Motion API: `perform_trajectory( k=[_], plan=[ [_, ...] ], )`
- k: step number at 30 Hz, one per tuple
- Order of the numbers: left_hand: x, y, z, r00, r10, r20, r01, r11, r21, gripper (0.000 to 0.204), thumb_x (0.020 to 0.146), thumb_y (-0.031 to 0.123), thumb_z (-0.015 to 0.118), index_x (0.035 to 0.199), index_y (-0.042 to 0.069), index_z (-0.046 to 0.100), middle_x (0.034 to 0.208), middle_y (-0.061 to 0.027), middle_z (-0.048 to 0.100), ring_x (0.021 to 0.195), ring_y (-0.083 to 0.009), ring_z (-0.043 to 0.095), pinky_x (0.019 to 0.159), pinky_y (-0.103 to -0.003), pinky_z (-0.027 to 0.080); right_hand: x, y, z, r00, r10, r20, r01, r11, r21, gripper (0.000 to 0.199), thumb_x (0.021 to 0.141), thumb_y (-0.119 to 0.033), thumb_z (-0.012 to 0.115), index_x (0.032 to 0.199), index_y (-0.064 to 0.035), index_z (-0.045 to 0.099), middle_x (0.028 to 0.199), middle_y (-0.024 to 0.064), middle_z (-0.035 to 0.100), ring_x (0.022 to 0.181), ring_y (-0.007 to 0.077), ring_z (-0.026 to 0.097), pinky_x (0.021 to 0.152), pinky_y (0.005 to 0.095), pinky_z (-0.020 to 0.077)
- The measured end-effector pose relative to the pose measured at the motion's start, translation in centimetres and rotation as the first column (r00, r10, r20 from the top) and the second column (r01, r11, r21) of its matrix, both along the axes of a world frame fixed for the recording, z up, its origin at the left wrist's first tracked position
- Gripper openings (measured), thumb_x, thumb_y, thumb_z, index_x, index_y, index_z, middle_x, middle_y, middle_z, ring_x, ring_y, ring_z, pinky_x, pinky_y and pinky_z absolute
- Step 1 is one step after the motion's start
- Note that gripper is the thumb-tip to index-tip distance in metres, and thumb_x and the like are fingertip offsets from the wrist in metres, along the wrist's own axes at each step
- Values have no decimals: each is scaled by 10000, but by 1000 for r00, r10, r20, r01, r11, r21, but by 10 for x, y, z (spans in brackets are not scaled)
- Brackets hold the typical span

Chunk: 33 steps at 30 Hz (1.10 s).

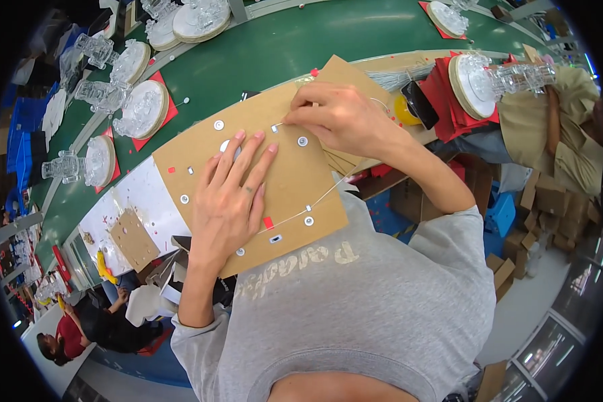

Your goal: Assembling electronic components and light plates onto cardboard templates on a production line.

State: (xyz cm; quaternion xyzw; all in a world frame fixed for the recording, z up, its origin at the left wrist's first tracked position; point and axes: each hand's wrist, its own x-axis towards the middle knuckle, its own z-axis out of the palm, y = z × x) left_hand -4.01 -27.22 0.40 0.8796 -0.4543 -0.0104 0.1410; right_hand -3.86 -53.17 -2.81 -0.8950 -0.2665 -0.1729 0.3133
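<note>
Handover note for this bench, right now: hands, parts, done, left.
Left hand: flat on the cardboard sheet, pinning it.
Right hand: pinching the thin white tie at the sheet's upper holes.
Done: tie already runs along the sheet's right side, through the lower-right holes.
Left: other holes look unthreaded.
Nearby: clear plastic parts on round discs on the green belt.

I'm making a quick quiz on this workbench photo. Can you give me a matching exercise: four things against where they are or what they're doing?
1. left hand
2. right hand
3. cardboard sheet
4. clear plastic pieces

a. on the green belt
b. lying flat on the cardboard
c. pinching a thin white tie
d. under both hands

Pairs: 1-b, 2-c, 3-d, 4-a
</note>
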Motion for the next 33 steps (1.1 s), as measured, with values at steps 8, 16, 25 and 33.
perform_trajectory(
  k=[8, 16, 25, 33],
  plan=[
    [3, -10, 1, 999, 18, -31, -16, 997, 69, 660, 846, 97, 614, 1496, 131, 506, 1567, -80, 449, 1443, -290, 412, 1099, -455, 367, -7, -9, 1, 996, 19, 87, -2, 980, -201, 217, 743, -58, 677, 952, -70, 732, 943, 36, 640, 865, 208, 657, 669, 339, 563],
    [7, -17, 0, 999, 19, -36, -16, 997, 78, 666, 842, 105, 618, 1497, 126, 501, 1569, -82, 446, 1438, -287, 418, 1095, -454, 370, -6, -4, 17, 975, 94, 199, 17, 870, -493, 243, 731, -133, 666, 933, -5, 707, 915, 47, 588, 856, 182, 627, 675, 301, 554],
    [5, -22, 0, 997, 50, -64, -44, 995, 86, 728, 822, 108, 628, 1525, 79, 440, 1582, -90, 424, 1451, -268, 412, 1096, -447, 373, -3, -19, -3, 991, 72, 111, -38, 959, -279, 248, 729, -104, 668, 964, -44, 721, 973, 50, 632, 887, 202, 655, 672, 318, 576],
    [12, -26, -2, 998, 35, -43, -32, 997, 68, 741, 777, 88, 647, 1496, 60, 471, 1573, -104, 430, 1433, -269, 430, 1051, -440, 409, -2, -29, -2, 997, 55, 59, -37, 961, -272, 354, 764, -70, 659, 1105, -89, 753, 934, 46, 608, 851, 203, 644, 640, 318, 576]
  ],
)
